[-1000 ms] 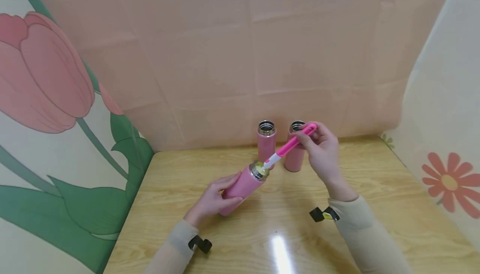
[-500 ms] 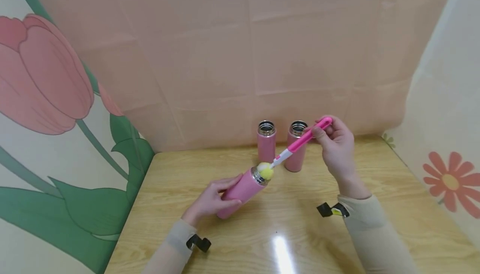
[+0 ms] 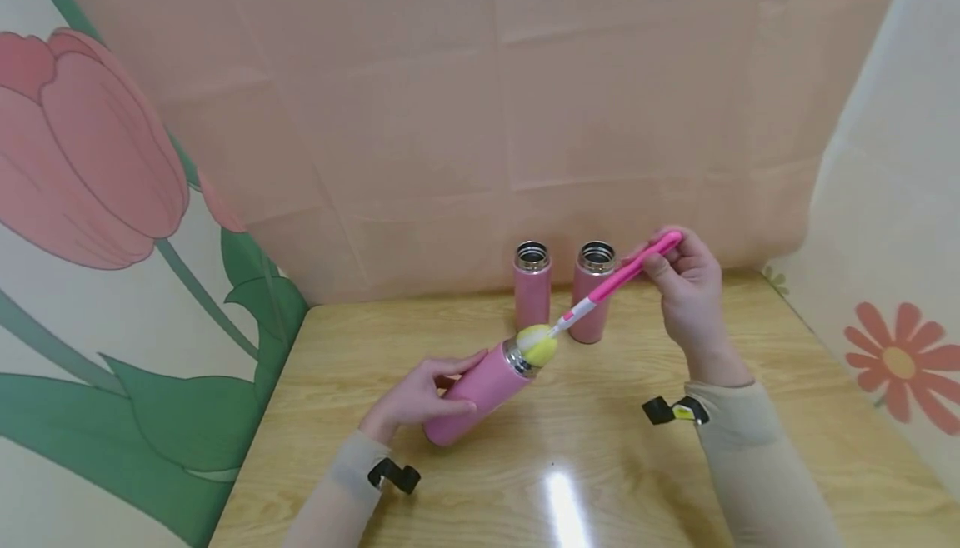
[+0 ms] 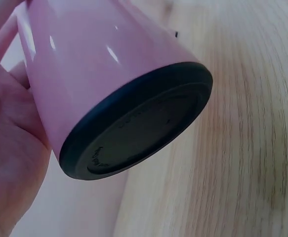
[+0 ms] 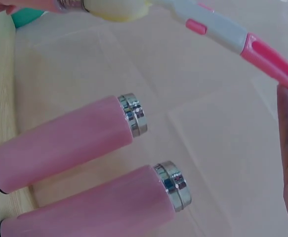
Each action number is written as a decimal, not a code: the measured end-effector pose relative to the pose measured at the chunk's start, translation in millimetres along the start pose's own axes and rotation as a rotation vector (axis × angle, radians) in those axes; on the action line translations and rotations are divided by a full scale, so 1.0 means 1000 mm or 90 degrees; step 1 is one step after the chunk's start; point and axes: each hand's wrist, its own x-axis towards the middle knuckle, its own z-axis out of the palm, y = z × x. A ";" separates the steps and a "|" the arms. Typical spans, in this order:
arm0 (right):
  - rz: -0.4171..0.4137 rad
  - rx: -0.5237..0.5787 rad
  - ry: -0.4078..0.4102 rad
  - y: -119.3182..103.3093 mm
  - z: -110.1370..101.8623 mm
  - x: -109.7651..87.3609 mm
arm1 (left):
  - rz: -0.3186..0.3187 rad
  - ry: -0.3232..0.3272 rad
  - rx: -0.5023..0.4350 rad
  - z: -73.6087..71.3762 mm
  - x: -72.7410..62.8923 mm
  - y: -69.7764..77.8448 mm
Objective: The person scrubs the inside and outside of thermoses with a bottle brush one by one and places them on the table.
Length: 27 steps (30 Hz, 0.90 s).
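My left hand (image 3: 416, 402) grips a pink thermos bottle (image 3: 480, 394), tilted with its steel mouth up toward the right. In the left wrist view the black base of this thermos (image 4: 139, 123) hangs over the wood. My right hand (image 3: 692, 290) pinches the pink handle end of a bottle brush (image 3: 618, 280). Its yellow and white sponge head (image 3: 538, 346) sits at the mouth of the held thermos, mostly outside it. The right wrist view shows the white neck of the brush (image 5: 225, 29) running from the sponge to the pink handle.
Two more pink thermoses stand upright and uncapped at the back of the wooden table (image 3: 360, 340), a left one (image 3: 532, 294) and a right one (image 3: 591, 306). Close behind them hangs a pinkish cloth backdrop (image 3: 420, 156). Flower-printed panels flank both sides.
My right hand has moved up and to the right, drawing the brush's sponge out of the thermos mouth. My left hand has shifted slightly down and left with the thermos.
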 end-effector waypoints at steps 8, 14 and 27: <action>-0.031 0.159 -0.064 0.007 -0.006 0.003 | -0.041 -0.033 -0.074 -0.005 -0.007 0.003; -0.049 0.229 -0.102 0.011 -0.009 0.005 | -0.031 -0.055 -0.093 -0.007 -0.009 0.000; -0.026 0.225 -0.084 0.014 -0.021 0.004 | -0.029 -0.036 -0.071 0.001 -0.008 -0.002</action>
